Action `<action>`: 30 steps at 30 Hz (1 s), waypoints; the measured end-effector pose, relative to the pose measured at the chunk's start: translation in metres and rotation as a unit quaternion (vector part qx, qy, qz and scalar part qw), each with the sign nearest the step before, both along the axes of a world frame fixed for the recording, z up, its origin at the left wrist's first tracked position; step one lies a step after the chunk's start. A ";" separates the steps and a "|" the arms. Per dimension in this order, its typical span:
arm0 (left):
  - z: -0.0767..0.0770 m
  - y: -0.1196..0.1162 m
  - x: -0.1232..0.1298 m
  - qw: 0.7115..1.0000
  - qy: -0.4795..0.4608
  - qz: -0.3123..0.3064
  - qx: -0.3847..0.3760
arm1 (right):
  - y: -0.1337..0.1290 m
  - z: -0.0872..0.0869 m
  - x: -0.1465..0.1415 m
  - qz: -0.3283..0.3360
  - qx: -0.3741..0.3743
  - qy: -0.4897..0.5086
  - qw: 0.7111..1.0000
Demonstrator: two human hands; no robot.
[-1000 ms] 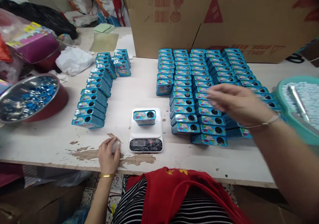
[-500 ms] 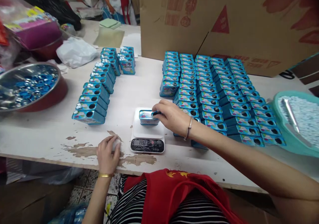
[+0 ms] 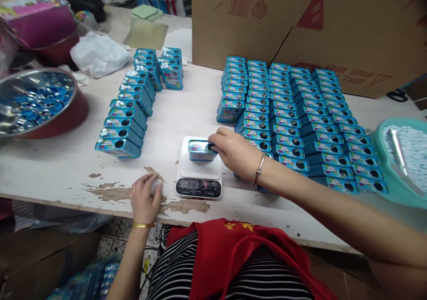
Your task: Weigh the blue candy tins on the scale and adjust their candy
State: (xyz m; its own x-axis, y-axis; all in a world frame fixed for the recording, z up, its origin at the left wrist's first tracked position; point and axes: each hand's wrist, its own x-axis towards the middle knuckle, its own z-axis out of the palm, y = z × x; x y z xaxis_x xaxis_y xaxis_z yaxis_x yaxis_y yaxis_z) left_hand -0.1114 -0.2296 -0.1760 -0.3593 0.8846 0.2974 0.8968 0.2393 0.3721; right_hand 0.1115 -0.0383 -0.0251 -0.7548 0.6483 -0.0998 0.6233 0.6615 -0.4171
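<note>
At the near edge of the worktop (image 3: 253,229), red apron (image 3: 213,255) over a striped top (image 3: 175,264). Just in from the edge, L hand (image 3: 146,200) rests on the surface by brown peeled patches (image 3: 113,194), gold bangle (image 3: 143,225) at wrist, fingers loosely curled w/ thumb apart; smth pale shows in the gap, can't tell if held. To its R, white scale (image 3: 200,171), digits blurry. One blue tin (image 3: 199,147) sits on the scale, round hole at R end of its top. R hand (image 3: 235,153), silver bangle (image 3: 258,171) at wrist, comes in from R, well apart from L hand, fingertips bunched at tin's R end by the hole; can't tell if they grip anything.

Beyond, on R: big block of blue tins (image 3: 284,125) in approx. 5 columns. Next to it, far R, teal basin (image 3: 379,143) w/ pale pieces (image 3: 415,148) & a metal tube (image 3: 398,151) on top. On L: smaller group of tins (image 3: 125,146), white bits (image 3: 104,132) on several tops. Far L: steel bowl (image 3: 75,117), red outside, w/ small blue & silver pieces (image 3: 36,108). Farther back: crumpled white bag (image 3: 98,54), pale green pads (image 3: 146,13), lg cardboard box (image 3: 283,24) behind R block.
</note>
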 end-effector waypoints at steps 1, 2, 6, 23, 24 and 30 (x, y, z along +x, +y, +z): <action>0.000 0.000 0.000 1.000 0.001 0.000 0.000 | 0.001 0.000 0.001 -0.001 0.003 0.011 1.000; 0.000 0.000 0.000 1.000 0.001 0.000 0.000 | 0.003 0.001 0.002 -0.003 0.006 0.026 1.000; 0.000 0.000 0.000 1.000 0.000 0.000 0.000 | 0.010 0.002 0.007 -0.009 0.012 0.104 0.994; 0.007 0.003 0.003 0.998 -0.053 -0.012 0.042 | 0.009 0.002 0.013 -0.023 -0.025 0.219 0.975; 0.015 0.009 0.006 0.995 -0.070 -0.025 0.059 | 0.009 0.003 0.016 -0.039 -0.064 0.243 0.967; 0.084 0.082 0.032 0.973 0.008 -0.223 0.060 | -0.009 0.007 0.049 -0.214 -0.479 0.367 0.768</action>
State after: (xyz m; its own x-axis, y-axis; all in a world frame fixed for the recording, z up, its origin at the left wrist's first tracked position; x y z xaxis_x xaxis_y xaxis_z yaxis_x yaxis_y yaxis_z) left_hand -0.0794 -0.1472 -0.0922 0.0573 0.9102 0.4102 0.9075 -0.2187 0.3587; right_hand 0.1604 -0.0474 -0.0186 -0.5736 0.7475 -0.3351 0.0613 -0.3687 -0.9275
